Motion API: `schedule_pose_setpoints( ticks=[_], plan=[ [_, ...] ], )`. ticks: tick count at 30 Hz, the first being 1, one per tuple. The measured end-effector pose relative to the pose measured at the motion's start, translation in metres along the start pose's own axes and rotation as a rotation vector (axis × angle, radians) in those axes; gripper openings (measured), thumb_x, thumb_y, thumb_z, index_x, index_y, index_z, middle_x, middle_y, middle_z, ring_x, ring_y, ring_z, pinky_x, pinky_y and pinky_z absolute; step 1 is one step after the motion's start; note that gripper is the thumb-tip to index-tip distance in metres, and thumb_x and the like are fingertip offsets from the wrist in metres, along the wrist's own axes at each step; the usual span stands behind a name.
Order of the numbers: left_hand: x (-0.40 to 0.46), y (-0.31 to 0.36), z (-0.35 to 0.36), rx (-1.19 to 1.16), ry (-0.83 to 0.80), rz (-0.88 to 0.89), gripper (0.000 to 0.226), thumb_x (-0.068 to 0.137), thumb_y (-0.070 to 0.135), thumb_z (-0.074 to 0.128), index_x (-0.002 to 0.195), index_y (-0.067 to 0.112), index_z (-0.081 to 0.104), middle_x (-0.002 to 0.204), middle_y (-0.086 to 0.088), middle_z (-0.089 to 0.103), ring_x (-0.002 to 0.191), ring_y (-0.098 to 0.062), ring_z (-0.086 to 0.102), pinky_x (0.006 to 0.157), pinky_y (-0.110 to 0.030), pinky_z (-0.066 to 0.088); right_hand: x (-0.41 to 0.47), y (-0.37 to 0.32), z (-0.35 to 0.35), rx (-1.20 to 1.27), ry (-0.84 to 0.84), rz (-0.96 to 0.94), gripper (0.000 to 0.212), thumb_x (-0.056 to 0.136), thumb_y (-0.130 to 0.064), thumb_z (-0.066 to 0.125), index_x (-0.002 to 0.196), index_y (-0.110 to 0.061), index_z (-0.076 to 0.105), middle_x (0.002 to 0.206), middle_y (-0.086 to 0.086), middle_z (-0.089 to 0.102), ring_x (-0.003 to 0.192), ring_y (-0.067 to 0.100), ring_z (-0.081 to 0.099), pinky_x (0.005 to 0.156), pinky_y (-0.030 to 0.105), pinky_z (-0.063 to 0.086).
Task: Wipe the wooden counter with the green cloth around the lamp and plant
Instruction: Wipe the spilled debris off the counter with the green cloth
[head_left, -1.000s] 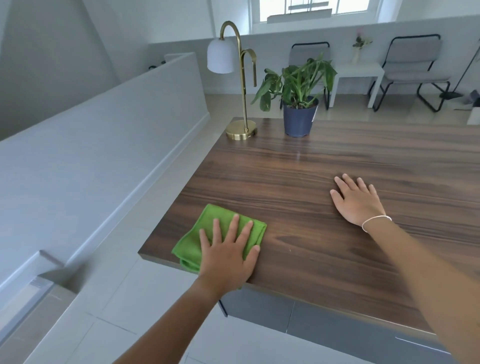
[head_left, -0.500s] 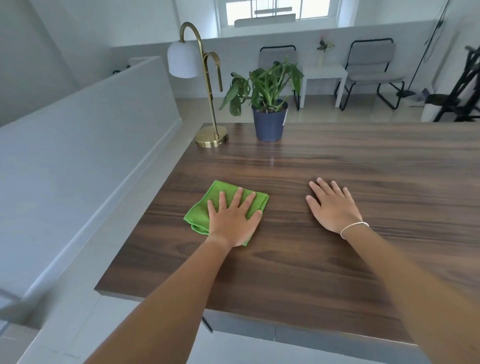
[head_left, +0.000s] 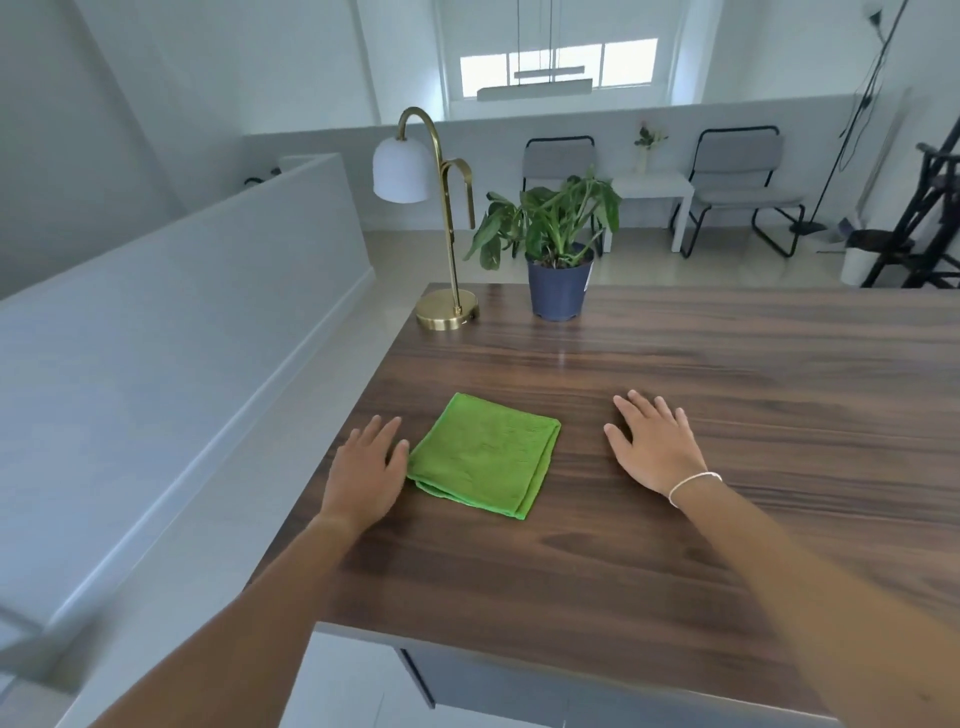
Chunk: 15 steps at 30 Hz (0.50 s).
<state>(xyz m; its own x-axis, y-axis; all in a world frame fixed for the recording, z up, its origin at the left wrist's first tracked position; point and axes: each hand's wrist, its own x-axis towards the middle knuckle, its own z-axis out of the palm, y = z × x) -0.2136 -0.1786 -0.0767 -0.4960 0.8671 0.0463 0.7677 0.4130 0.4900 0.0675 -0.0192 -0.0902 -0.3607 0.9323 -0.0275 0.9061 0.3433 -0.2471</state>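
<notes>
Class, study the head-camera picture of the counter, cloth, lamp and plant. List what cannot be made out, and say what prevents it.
- wooden counter: its right end is cut off by the frame edge.
- green cloth: its underside and inner folds are hidden by its top layer.
- plant: the small label on its pot is too small to read.
- left hand: contact with the cloth unclear; its thumb sits at the cloth's edge.

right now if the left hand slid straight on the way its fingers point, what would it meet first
Probably the lamp. The left hand lies flat beside the green cloth, fingers aimed up the counter toward the brass base. The wood between looks bare, though depth is hard to judge.
</notes>
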Motion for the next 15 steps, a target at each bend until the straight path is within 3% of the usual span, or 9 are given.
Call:
schedule_pose_setpoints(
  ticks=[4,8,15],
  plan=[
    [-0.002,-0.033,-0.003,0.171,-0.035,0.004,0.049,0.098,0.032,0.031,0.145,0.021,0.029,0.157,-0.005,0.02,0.146,-0.025,0.015,0.118,-0.037,0.011,-0.001,-0.082,0.003,0.094,0.021,-0.237,0.055,0.098,-0.043,0.029,0.149,-0.022,0.023,0.159,0.001,0.016,0.147,0.026,0.011,0.119,0.043,0.005],
    [0.001,-0.039,0.0,0.202,-0.031,0.038,0.049,0.098,0.033,0.028,0.146,0.022,0.026,0.158,-0.003,0.017,0.146,-0.023,0.013,0.119,-0.037,0.01,-0.008,-0.154,0.021,0.121,-0.084,-0.35,0.058,0.098,-0.047,0.025,0.15,-0.022,0.018,0.16,0.002,0.01,0.148,0.026,0.005,0.119,0.043,0.001],
    [0.005,-0.041,0.004,0.247,-0.012,0.052,0.049,0.098,0.031,0.028,0.145,0.02,0.028,0.157,-0.006,0.022,0.145,-0.026,0.017,0.119,-0.04,0.014,-0.026,-0.159,0.047,-0.044,-0.12,-0.364,0.06,0.097,-0.052,0.019,0.151,-0.027,0.009,0.161,0.001,0.0,0.148,0.027,-0.004,0.12,0.045,-0.005]
  ],
)
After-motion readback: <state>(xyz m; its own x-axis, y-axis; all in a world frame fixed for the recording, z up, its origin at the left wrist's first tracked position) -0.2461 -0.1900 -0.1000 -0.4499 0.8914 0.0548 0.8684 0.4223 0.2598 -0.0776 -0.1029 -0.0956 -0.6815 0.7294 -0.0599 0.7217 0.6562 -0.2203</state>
